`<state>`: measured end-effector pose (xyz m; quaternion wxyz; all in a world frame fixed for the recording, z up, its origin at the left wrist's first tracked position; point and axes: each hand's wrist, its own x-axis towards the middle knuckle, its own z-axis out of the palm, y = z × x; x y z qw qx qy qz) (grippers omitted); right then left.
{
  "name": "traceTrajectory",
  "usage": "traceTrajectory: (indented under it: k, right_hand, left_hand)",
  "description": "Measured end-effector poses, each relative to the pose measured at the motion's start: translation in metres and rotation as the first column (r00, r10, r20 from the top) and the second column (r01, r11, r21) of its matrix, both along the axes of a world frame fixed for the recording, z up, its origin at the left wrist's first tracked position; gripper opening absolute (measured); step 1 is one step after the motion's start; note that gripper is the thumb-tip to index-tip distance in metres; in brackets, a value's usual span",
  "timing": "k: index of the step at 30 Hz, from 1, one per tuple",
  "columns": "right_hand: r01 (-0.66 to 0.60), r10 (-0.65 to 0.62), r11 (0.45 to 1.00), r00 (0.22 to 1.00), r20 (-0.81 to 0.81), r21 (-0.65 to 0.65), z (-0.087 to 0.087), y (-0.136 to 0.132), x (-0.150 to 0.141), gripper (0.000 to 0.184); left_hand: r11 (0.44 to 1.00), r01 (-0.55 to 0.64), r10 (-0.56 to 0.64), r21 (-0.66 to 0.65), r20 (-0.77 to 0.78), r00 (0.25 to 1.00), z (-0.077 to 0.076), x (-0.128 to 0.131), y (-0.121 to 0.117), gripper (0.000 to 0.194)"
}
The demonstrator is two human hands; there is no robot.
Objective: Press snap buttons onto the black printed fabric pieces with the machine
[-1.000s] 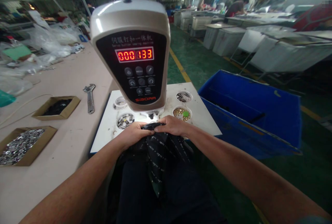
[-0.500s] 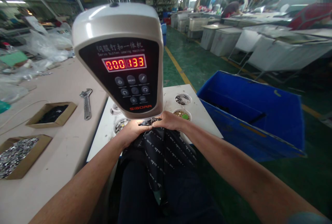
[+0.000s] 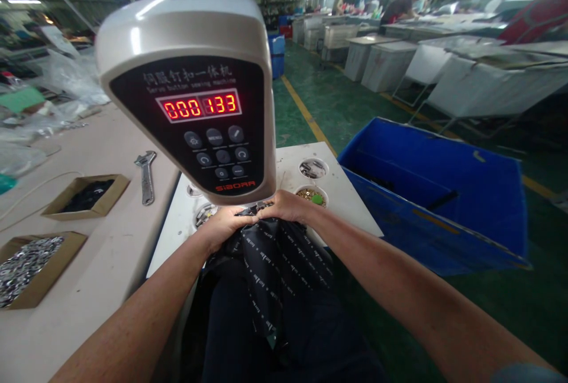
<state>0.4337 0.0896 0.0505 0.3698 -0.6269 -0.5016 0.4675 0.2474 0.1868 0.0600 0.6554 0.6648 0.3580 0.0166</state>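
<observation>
Just beneath the front of a button machine (image 3: 190, 93), its red display lit with 000133, both of my hands grip a dark garment. Its black fabric (image 3: 266, 264), printed with rows of small white lettering, hangs down over my lap. My left hand (image 3: 224, 223) pinches the garment's edge from the left, thumb on top. My right hand (image 3: 286, 206) closes on the same edge from the right, close beside the left. The machine's head hides the fingertips in part and whatever lies under it.
Round wells in the white tabletop (image 3: 346, 211) hold small metal parts (image 3: 313, 169) and brass-coloured pieces (image 3: 306, 195). A blue bin (image 3: 444, 217) stands to the right. On the left table lie an adjustable wrench (image 3: 147, 179), a box of black pieces (image 3: 86, 196) and a box of silver pieces (image 3: 31, 267).
The view has shifted slightly, so the machine's head appears further left. Both hands keep their hold on the garment, with little visible movement. The display reads the same.
</observation>
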Motion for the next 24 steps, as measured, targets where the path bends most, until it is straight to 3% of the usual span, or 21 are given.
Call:
traceTrajectory:
  k: [5, 9, 14, 18, 24]
  right_hand:
    - [0.022, -0.031, 0.997, 0.992, 0.125, 0.067, -0.001, -0.007, -0.004, 0.03]
    - [0.046, -0.097, 0.979, 0.963, 0.25, 0.2, -0.005, -0.015, -0.009, 0.027]
    - [0.091, -0.18, 0.961, 0.923, 0.341, 0.259, -0.014, -0.013, -0.017, 0.026]
    - [0.145, -0.26, 0.947, 0.87, 0.419, 0.287, -0.02, -0.01, -0.022, 0.024]
    - [0.195, -0.317, 0.931, 0.852, 0.417, 0.309, -0.029, -0.009, -0.025, 0.019]
  left_hand:
    - [0.999, -0.008, 0.008, -0.044, -0.005, 1.0, -0.003, -0.002, 0.0, 0.044]
    - [1.0, -0.016, 0.015, -0.022, -0.01, 1.0, -0.003, -0.001, 0.0, 0.041]
    - [1.0, -0.002, 0.002, 0.017, -0.019, 1.0, -0.005, -0.002, 0.0, 0.042]
    - [0.988, -0.004, 0.007, 0.152, -0.02, 1.0, -0.007, -0.006, -0.005, 0.035]
    - [0.915, -0.109, 0.114, 0.388, 0.01, 0.993, -0.012, -0.007, -0.018, 0.028]
